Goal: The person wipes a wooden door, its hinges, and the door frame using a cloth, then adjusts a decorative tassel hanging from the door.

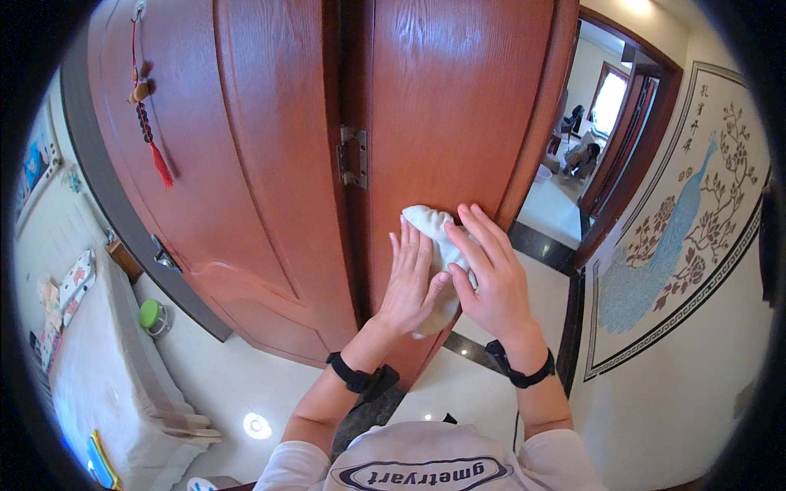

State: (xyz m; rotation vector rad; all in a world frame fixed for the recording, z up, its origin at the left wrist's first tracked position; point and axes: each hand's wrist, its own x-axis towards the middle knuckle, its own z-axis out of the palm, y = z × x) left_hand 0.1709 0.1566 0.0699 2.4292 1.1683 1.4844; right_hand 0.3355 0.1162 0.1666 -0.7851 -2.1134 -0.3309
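Note:
A crumpled white cloth (435,222) lies against the reddish-brown wooden door-frame panel (448,129), low and near its right edge. My left hand (408,282) holds the cloth's left side, fingers pointing up and the palm towards the panel. On the cloth's right side is my right hand (494,282), with its fingers bent over it and the thumb on the fabric. Part of the cloth is hidden behind both hands. To the left stands an open wooden door (270,153), joined to the frame by a metal hinge (354,157).
A gourd charm with a red tassel (161,166) hangs on the door above a metal handle (164,256). At left are a covered bed (110,356) and a green-topped stool (149,314). A peacock mural (684,208) covers the right wall. Another person (582,159) crouches in the far room.

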